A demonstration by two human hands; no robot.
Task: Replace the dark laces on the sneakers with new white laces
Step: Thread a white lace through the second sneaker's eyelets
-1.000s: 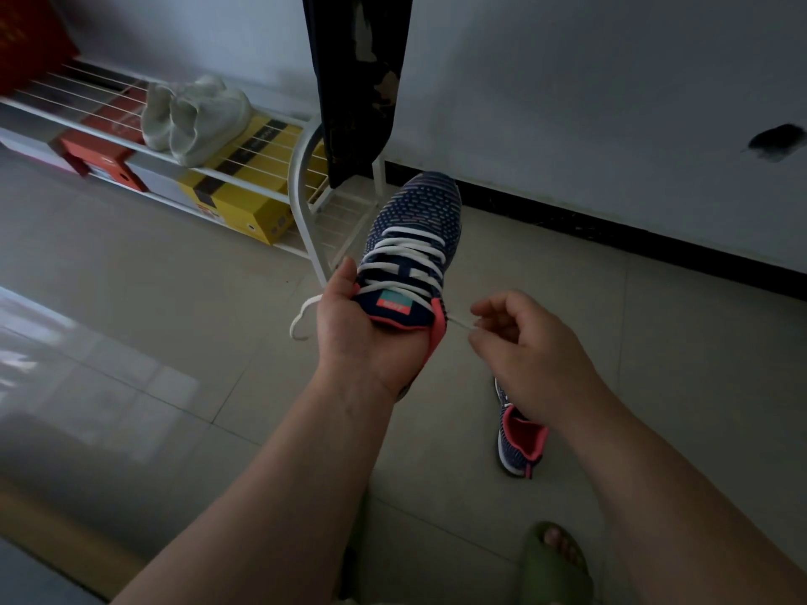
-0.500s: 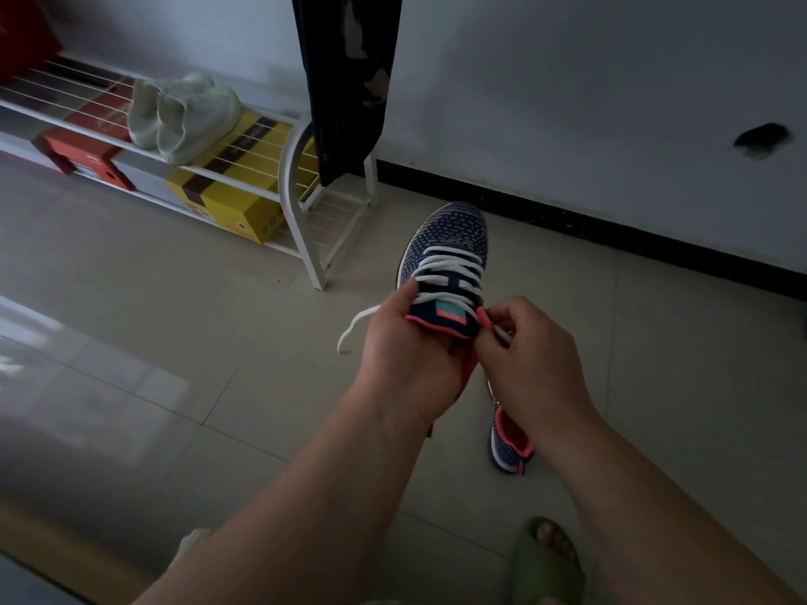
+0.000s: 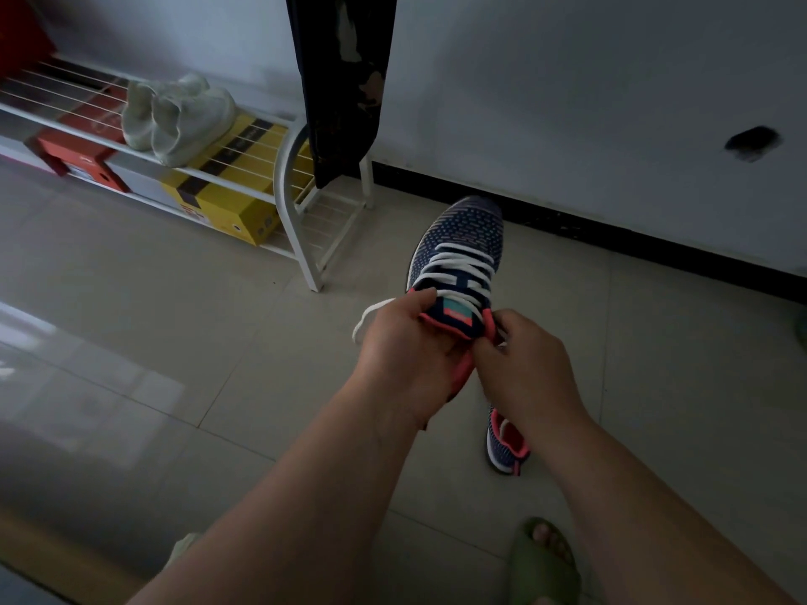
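My left hand (image 3: 404, 355) grips a navy knit sneaker (image 3: 463, 242) with a coral collar by its heel and left side, toe pointing away from me. White laces (image 3: 458, 266) cross its eyelets, and one loose white end (image 3: 371, 314) hangs out to the left of my thumb. My right hand (image 3: 524, 369) pinches the sneaker's right collar edge at the top eyelet, where a bit of white lace shows. The second navy sneaker (image 3: 506, 443) lies on the floor below my right hand, mostly hidden by it.
A white wire shoe rack (image 3: 288, 198) stands at the left with pale sneakers (image 3: 179, 117) on top and yellow (image 3: 227, 203) and red boxes under it. A dark garment (image 3: 345, 80) hangs by the wall. My foot in a green slipper (image 3: 546, 561) is at the bottom.
The sneaker came down and to the right, away from the rack. My right hand closed in from the pulled-out lace to the right side of the collar.
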